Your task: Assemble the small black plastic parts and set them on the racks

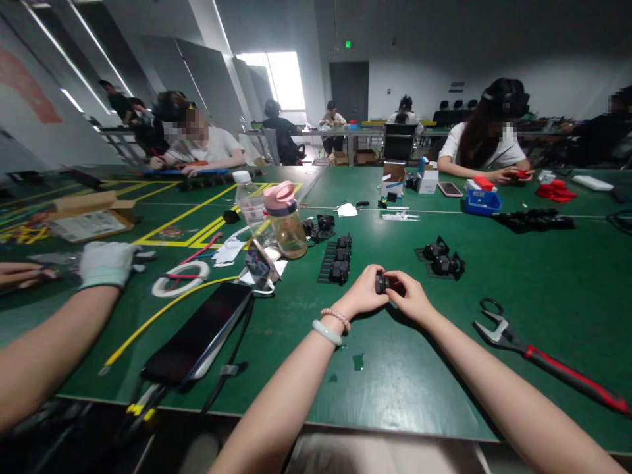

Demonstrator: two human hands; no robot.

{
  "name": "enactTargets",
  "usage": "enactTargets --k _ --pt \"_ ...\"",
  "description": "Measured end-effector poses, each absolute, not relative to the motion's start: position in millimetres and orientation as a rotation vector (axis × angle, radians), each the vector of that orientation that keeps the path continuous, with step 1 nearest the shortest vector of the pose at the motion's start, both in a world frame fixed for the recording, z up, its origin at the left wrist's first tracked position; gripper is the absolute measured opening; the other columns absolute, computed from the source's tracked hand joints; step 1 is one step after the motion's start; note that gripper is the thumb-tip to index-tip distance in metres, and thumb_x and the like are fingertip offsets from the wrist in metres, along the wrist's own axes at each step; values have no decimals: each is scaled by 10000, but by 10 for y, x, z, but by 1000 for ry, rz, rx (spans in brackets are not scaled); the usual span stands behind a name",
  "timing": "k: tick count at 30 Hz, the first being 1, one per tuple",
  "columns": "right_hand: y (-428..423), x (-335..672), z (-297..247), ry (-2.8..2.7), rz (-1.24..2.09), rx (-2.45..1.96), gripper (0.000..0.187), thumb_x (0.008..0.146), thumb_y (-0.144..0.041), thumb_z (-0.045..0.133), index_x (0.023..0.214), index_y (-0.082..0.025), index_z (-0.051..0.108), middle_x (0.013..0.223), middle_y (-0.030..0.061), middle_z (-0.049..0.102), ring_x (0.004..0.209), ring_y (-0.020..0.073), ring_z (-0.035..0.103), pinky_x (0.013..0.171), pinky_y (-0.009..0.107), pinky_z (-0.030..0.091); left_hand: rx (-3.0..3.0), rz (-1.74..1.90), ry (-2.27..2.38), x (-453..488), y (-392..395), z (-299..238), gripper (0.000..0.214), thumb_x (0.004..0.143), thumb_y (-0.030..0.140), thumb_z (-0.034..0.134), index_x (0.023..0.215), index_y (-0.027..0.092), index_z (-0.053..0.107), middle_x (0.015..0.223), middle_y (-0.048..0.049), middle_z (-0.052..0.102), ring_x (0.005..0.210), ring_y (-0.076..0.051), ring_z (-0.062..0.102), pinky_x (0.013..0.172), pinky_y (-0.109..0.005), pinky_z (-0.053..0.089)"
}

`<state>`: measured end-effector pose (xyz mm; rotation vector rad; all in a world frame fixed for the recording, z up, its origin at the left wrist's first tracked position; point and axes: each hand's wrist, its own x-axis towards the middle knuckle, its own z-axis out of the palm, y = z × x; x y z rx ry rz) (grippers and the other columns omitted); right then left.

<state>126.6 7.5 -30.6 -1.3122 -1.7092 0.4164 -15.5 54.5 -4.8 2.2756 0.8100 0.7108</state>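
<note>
A small black blocky part (382,283) is pinched between my two hands over the green table. My left hand (364,291), with beaded and pale bracelets at the wrist, has its fingers closed around the part's left side. From the other side, the fingertips of my right hand (411,297) press on it. Exactly what the part is, I cannot make out. Just beyond my left hand lies a black slatted plate with round black pieces (340,260). A similar black assembly (441,259) sits beyond my right hand.
An adjustable wrench (548,362) with a red-black handle lies at right. To the left are a phone (200,336), yellow cable (158,309), pink-lidded bottle (288,227) and clear bottle (251,204). A co-worker's gloved hand (105,264) reaches in. A blue bin (482,201) stands farther back.
</note>
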Motion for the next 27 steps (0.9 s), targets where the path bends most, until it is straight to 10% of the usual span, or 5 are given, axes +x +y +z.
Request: enactTargets --k 27 --pt "48 1192 -231 -1801 442 -1155 305 571 -122 524 873 -156 505 856 27 509 802 146 486 703 288 405 2278 637 717 -335 535 -75 479 565 183 564 999 141 364 924 -32 419 849 -150 430 773 -308 374"
